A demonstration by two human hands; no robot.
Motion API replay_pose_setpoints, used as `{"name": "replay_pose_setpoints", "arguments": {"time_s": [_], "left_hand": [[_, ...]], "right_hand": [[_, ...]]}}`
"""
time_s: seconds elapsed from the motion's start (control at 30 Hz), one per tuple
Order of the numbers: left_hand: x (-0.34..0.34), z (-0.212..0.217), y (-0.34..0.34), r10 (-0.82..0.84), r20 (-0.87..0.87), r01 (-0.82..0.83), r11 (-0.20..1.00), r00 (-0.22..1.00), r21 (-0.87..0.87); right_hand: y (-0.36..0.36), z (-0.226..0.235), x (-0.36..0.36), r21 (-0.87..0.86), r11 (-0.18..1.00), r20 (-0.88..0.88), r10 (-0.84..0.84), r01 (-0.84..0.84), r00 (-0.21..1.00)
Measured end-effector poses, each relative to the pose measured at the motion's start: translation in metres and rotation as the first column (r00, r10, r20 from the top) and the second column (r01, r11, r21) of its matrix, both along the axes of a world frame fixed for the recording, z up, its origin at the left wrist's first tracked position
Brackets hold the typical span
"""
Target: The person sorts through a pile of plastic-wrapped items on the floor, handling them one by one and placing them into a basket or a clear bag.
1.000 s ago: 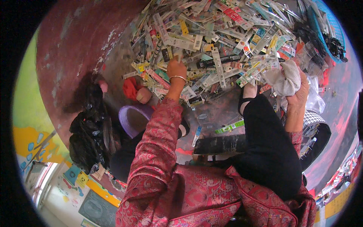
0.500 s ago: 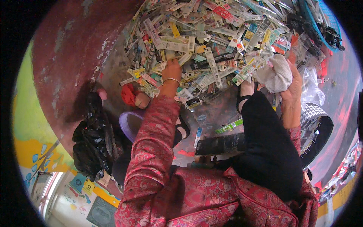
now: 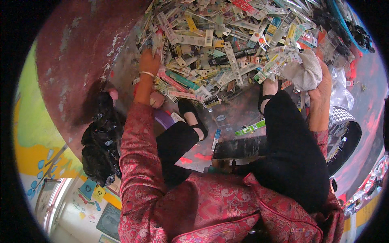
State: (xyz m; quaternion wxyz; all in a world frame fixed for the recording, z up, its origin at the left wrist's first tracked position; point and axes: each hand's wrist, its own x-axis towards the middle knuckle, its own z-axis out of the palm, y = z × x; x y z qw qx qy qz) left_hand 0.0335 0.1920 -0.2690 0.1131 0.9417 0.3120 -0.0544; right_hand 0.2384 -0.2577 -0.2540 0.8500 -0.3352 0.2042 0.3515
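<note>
A wide heap of slim clear packets (image 3: 198, 39), many with printed card strips, spreads in front of me. At its left edge, my left hand (image 3: 150, 62) has its fingers closed near a see-through strip; what they hold is partly hidden. My right hand (image 3: 321, 81), right of the heap, grips a bunched white cloth (image 3: 306, 73). Several green and white packets (image 3: 275, 64) fan out from the cloth's left side, and I cannot tell whether the hand holds them too.
My sandalled feet (image 3: 190, 113) rest at the heap's near edge. A black plastic bag (image 3: 99, 146) stands at the left. To the right are a clear plastic bag (image 3: 341, 91), a black-rimmed container (image 3: 352, 141) with slim items and a blue basket (image 3: 344, 24). A green packet (image 3: 249, 128) lies between my legs.
My left hand has moved left and forward, from the heap's near middle to its left edge. The right hand keeps its grip on the cloth. The whole view has shifted slightly.
</note>
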Motion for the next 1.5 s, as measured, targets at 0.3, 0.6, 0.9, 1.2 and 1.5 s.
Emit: {"name": "replay_pose_setpoints", "arguments": {"time_s": [0.3, 0.6, 0.9, 1.2, 1.5], "left_hand": [[-0.068, -0.025, -0.101, 0.591, -0.119, -0.290, 0.203, 0.798, -0.935], [0.020, -0.044, -0.217, 0.551, 0.102, -0.410, 0.721, 0.828, -0.558], [0.053, -0.088, -0.225, 0.745, -0.135, -0.732, 0.576, 0.653, -0.364], [-0.024, -0.044, -0.126, 0.777, 0.089, -0.406, 0.419, 0.623, -0.812], [0.002, -0.056, -0.248, -0.281, 0.039, 0.281, 0.928, 0.959, -0.246]], "right_hand": [[0.000, -0.004, 0.001, 0.070, 0.997, -0.022, 0.016, -0.014, 1.000], [-0.012, -0.002, 0.001, 0.046, 0.998, -0.044, -0.039, 0.041, 0.998], [-0.013, -0.003, 0.000, 0.088, 0.995, -0.024, -0.035, 0.037, 0.999], [-0.014, -0.003, 0.000, 0.018, 0.997, -0.054, -0.069, 0.070, 0.996], [-0.012, 0.002, -0.001, 0.045, 0.998, -0.053, -0.050, 0.052, 0.997]]}}
